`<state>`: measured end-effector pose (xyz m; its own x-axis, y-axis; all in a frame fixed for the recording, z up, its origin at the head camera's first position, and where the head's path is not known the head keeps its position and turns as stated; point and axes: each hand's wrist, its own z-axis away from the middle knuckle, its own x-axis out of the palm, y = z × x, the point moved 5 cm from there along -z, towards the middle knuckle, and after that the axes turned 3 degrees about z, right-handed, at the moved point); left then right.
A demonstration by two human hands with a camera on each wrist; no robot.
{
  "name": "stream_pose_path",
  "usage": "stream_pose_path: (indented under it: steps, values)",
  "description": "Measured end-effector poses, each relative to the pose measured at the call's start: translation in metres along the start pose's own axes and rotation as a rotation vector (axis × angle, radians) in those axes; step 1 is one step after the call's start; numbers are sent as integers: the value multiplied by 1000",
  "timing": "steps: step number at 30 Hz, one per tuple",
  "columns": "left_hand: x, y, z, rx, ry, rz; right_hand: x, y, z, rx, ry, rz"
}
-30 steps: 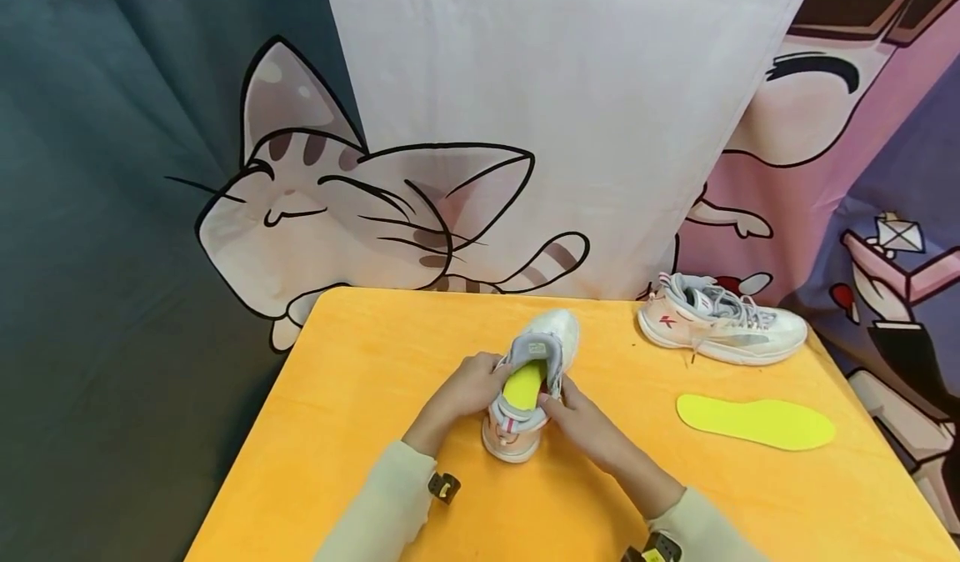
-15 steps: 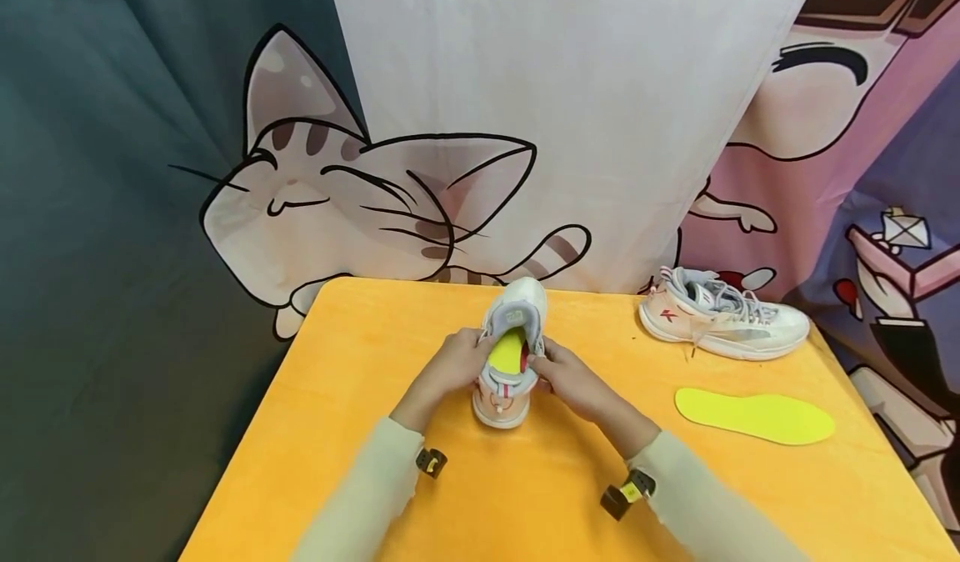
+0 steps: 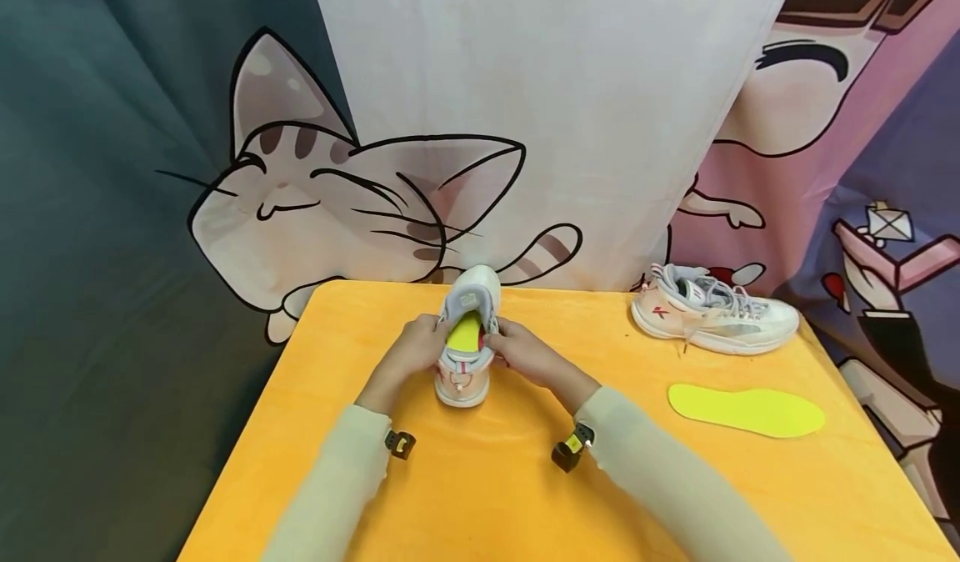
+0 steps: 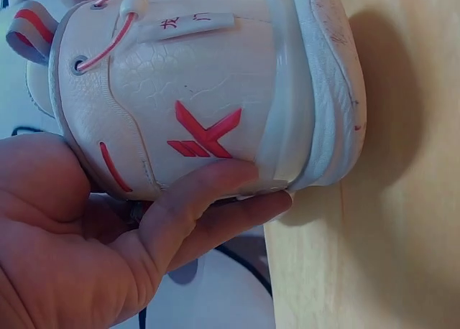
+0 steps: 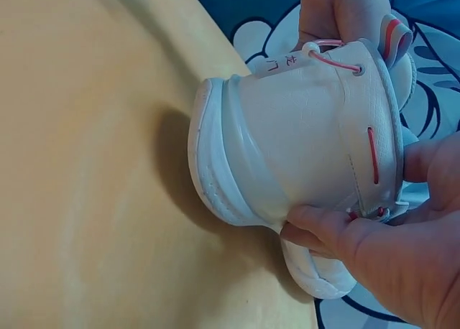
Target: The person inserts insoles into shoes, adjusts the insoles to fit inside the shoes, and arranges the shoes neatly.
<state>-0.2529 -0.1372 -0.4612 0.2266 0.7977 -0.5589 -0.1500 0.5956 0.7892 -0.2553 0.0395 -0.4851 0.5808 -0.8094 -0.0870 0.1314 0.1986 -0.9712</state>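
A white sneaker (image 3: 462, 383) with a pale pink heel stands between both hands near the table's far edge, toe pointing away. Inside its opening lies a yellow insole (image 3: 466, 333). My left hand (image 3: 416, 349) grips the left side of the collar, thumb at the rim; in the left wrist view its fingers lie along the side by a red logo (image 4: 206, 131). On the other side my right hand (image 3: 528, 352) holds the collar, its thumb (image 5: 424, 160) at the rim and fingers against the outer wall. The inside of the toe is hidden.
Another white sneaker (image 3: 720, 316) with grey laces stands at the table's back right. In front of it a second yellow insole (image 3: 746, 410) lies flat on the yellow table (image 3: 480, 495). A printed cat curtain (image 3: 360, 203) hangs behind the far edge.
Both hands have carried the sneaker left and away, toward the table's far edge. The other sneaker and the loose insole stay put on the table.
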Motion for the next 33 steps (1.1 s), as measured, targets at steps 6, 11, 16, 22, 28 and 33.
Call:
stream_pose_path:
  steps: [6, 11, 16, 22, 28, 33]
  values:
    - [-16, -9, -4, -28, 6, -38, 13, -5, -15, -18, -31, 29]
    - [-23, -17, -6, -32, 8, -72, 21, -7, -20, -42, -49, 72]
    - [-29, -26, -8, -34, 11, -72, 28, -10, -23, -39, -42, 103]
    - [-30, -37, -11, -50, -3, -58, 30, -8, -28, -18, -28, 143]
    - [-30, -41, -12, -53, 6, -57, 31, -7, -29, 6, -23, 163]
    - [-28, -40, -12, -37, 3, -71, 29, -4, -28, 16, -10, 148]
